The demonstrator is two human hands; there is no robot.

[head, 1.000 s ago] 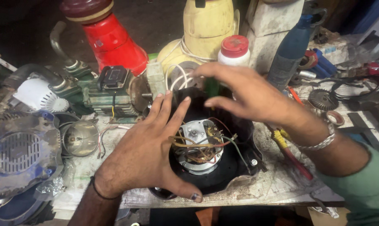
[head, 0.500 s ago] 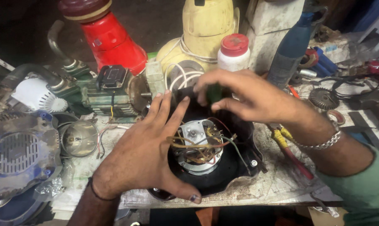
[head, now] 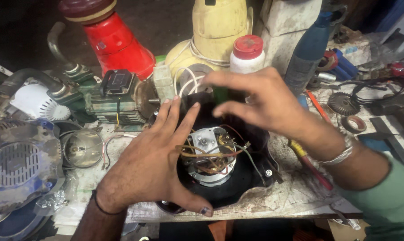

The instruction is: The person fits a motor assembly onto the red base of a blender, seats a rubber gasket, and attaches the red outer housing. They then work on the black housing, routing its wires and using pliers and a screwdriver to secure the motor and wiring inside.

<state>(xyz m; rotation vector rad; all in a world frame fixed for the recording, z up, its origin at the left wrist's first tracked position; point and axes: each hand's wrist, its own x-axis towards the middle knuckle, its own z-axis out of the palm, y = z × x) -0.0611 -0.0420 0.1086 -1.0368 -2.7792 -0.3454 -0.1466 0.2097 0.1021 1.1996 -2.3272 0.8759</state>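
A black round appliance base (head: 237, 187) lies open on the bench, with a silver motor (head: 208, 156) and a tangle of brown, red and green wires inside. My left hand (head: 152, 165) rests flat on its left rim, fingers spread, thumb curled along the front edge. My right hand (head: 264, 105) hovers over the far side of the base, fingers spread and bent, holding nothing. A metal bracelet (head: 340, 156) sits on my right wrist.
Behind stand a red mixer jar base (head: 117, 44), a cream appliance body (head: 215, 35), a white bottle with a red cap (head: 248, 56) and a green motor (head: 117, 100). A blue fan housing (head: 18, 165) lies left; pliers (head: 304, 158), a gear (head: 343, 103) and cables lie right.
My right hand has shifted slightly right and lifted, its fingers opening more. The left hand stays on the base's rim.
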